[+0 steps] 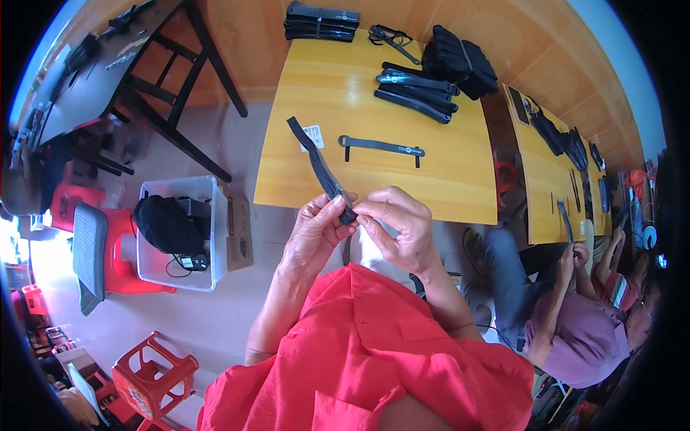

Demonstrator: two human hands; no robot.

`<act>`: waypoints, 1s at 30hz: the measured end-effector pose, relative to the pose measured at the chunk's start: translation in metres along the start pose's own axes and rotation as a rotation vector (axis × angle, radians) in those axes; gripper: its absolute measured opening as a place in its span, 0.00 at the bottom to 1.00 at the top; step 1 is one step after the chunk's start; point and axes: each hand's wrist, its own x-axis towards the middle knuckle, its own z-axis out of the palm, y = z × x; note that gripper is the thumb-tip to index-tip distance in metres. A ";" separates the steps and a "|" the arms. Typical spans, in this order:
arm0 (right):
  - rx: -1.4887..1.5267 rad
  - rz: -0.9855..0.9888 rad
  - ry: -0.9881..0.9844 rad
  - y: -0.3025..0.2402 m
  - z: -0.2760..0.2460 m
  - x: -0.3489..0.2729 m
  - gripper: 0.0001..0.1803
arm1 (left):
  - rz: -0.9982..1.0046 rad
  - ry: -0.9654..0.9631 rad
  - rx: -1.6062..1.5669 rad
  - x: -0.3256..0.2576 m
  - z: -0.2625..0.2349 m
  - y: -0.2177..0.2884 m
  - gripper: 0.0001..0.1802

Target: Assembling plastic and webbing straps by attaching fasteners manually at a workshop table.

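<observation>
Fingers: both hands are closed on one black strap [321,167]; the fingers of the left hand [314,231] are pinched about its near end, and the fingers of the right hand [399,224] are pressed against the same end from the other side, thumb and forefinger meeting at a small dark piece there.
Strap in hand: it is held up in front of the red shirt [374,352], over the near edge of the yellow table [438,190]; its free length rises up and to the left, ending above the table's left edge.
Tag: a small white tag [313,135] is seen beside the strap's upper part; whether it hangs from the strap or lies on the table cannot be told.
Work judged done: one finished-looking strap [381,147] is laid flat and alone in the middle of the table, and a row of like black straps [417,90] is laid side by side further back.
Stock at the far edge: a banded stack of black pieces [321,21] and a black heap [460,61] are seen there; finished or waiting cannot be told.
Work judged left: the strap in hand appears to be mid-way, its near end being fitted.
Bin: a clear box [215,237] with dark things in it stands on the floor to the left.
Neighbour: a second person's hands [575,255] are occupied with another strap at the next table to the right.
</observation>
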 end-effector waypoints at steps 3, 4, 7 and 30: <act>-0.045 -0.027 -0.010 0.000 -0.001 0.001 0.08 | -0.007 -0.004 0.001 0.001 -0.002 -0.002 0.10; -0.054 -0.023 -0.025 -0.001 -0.001 0.002 0.08 | -0.007 -0.003 -0.001 0.000 -0.003 -0.002 0.10; -0.062 -0.018 -0.043 0.000 0.001 0.003 0.07 | -0.013 0.033 0.012 0.000 -0.005 -0.004 0.10; -0.245 -0.059 -0.063 0.011 -0.002 -0.002 0.11 | 0.018 0.044 -0.001 -0.002 0.016 -0.015 0.06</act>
